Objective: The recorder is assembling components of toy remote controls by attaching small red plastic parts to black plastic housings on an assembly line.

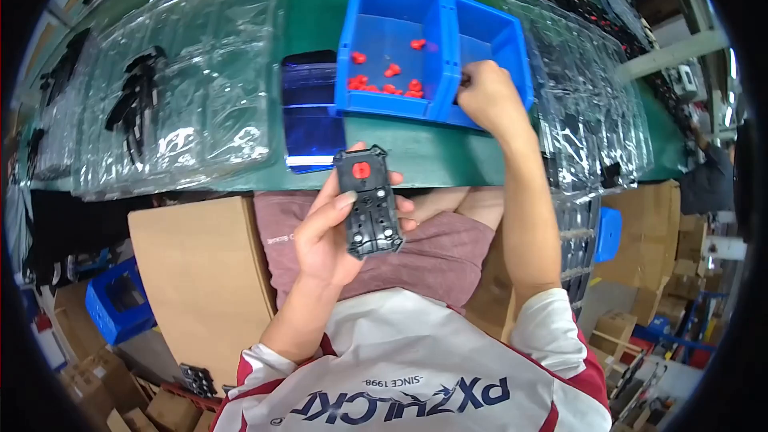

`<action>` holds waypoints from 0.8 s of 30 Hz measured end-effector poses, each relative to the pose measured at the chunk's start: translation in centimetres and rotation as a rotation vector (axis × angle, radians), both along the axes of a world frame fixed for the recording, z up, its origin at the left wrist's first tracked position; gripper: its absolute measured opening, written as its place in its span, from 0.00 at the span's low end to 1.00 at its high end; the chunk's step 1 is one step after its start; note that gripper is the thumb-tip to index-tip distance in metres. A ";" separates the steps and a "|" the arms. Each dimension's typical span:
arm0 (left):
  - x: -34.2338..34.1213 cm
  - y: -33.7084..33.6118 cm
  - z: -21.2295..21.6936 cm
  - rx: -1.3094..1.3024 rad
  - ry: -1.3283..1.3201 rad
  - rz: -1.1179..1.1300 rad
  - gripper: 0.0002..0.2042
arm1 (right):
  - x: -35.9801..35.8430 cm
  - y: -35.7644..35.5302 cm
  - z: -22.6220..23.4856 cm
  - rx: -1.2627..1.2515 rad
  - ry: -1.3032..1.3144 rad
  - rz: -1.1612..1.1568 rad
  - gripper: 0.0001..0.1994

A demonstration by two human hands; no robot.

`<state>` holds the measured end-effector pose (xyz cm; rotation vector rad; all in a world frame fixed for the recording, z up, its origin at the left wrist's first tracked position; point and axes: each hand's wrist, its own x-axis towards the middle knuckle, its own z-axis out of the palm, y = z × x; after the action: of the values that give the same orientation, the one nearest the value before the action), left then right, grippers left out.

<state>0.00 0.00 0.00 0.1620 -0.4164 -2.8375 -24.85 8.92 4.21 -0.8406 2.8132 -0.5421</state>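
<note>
Red buttons (386, 80) in blue bin (390, 12)

The right hand (486, 96) is hiding its own fingertips inside the right blue bin (490, 38); whatever it's pinching is staying out of sight.

- A small-parts assembly workshop, or a factory bench.
- A green work table (320, 8) carries two blue bins (432, 52), one holding little red buttons (384, 80).
- Clear plastic trays (176, 72) lie stacked to both sides (some hold black parts).
- Cardboard boxes (200, 272) and a blue crate (116, 300) stand on the floor beside the seat.
- Metal racking (672, 52) rises at the far right.
</note>
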 end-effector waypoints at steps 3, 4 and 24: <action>-0.3 0.1 -0.3 0.050 -0.010 0.020 0.32 | 0.1 0.8 0.6 -0.103 0.002 -0.053 0.06; -0.3 0.4 -0.2 0.086 -0.004 0.014 0.31 | 0.1 1.0 1.1 -0.120 0.017 -0.063 0.06; -0.1 -1.3 0.8 -0.070 -0.146 0.081 0.32 | 0.3 -1.0 0.6 0.041 -0.047 0.023 0.15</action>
<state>-0.11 -1.26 0.78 0.3649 -0.5262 -2.7368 -24.55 7.92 4.76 -0.8397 2.7591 -0.4926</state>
